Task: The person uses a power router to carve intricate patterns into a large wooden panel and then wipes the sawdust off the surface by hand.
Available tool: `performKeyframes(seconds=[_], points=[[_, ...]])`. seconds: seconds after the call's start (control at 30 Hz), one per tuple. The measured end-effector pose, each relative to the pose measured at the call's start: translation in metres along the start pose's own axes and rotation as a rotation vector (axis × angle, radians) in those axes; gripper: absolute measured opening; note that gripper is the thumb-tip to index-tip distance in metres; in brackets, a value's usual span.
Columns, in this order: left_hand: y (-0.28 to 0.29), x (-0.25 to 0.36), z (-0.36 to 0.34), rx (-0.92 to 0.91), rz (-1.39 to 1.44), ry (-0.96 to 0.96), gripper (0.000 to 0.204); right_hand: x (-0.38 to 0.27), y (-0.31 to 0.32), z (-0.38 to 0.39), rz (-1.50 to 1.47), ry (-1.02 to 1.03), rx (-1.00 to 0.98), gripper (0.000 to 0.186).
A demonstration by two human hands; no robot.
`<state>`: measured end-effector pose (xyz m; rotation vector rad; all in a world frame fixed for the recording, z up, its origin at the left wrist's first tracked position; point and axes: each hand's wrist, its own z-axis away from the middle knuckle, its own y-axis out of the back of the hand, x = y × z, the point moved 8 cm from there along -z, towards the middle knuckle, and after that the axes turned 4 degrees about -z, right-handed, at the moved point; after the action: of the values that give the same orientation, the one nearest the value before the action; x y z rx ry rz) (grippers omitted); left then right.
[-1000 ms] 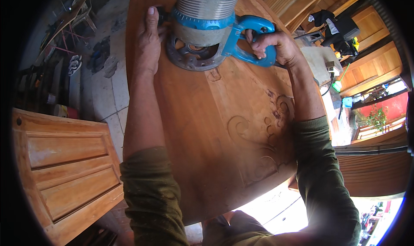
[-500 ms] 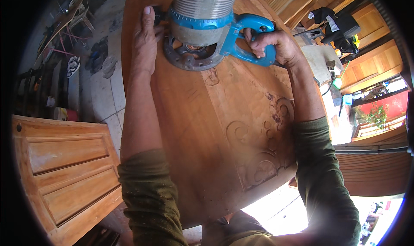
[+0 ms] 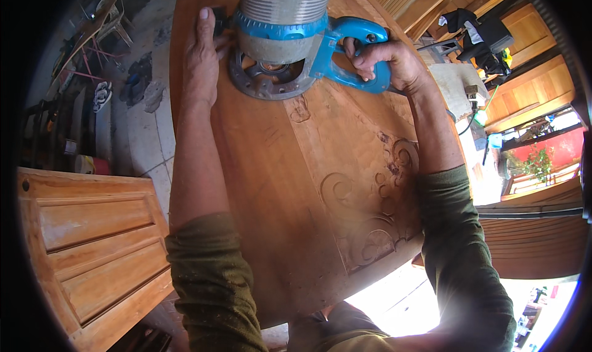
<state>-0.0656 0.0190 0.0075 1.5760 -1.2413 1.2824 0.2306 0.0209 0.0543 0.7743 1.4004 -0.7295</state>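
A router (image 3: 280, 49) with a ribbed grey motor body, a blue collar and a dark round base stands upright on a large wooden panel (image 3: 265, 185). My right hand (image 3: 398, 62) is closed around its blue D-shaped handle (image 3: 354, 25). At the router's left side, my left hand (image 3: 202, 68) grips beside the black knob (image 3: 220, 20), thumb stretched up and fingers curled toward the base, partly hidden. Carved scrolls (image 3: 370, 210) cover the panel's near right part, and a small carved outline (image 3: 300, 110) lies just below the base. The router bit cannot be made out.
A panelled wooden door (image 3: 98, 241) leans at the lower left. A chair (image 3: 114, 22) and a pair of slippers (image 3: 102, 96) are on the tiled floor at left. Stacked boards, a black bag (image 3: 493, 37) and a cable (image 3: 472, 120) are at right.
The router and both hands have shifted slightly left over the panel. The view has moved a little too. Both hands keep their hold.
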Motion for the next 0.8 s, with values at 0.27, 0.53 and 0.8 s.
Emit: performKeyframes(seconds=[0.27, 0.53, 0.8], points=[[0.002, -0.002, -0.006, 0.003, 0.012, -0.019, 0.102, 0.006, 0.002, -0.006, -0.043, -0.034, 0.002, 0.014], [0.0, -0.001, -0.008, 0.001, 0.055, -0.015, 0.099, 0.005, 0.001, -0.006, -0.057, -0.041, -0.059, 0.013], [0.002, -0.003, -0.007, 0.056, 0.03, -0.051, 0.099, 0.006, 0.001, -0.007, -0.023, -0.049, -0.046, 0.016]])
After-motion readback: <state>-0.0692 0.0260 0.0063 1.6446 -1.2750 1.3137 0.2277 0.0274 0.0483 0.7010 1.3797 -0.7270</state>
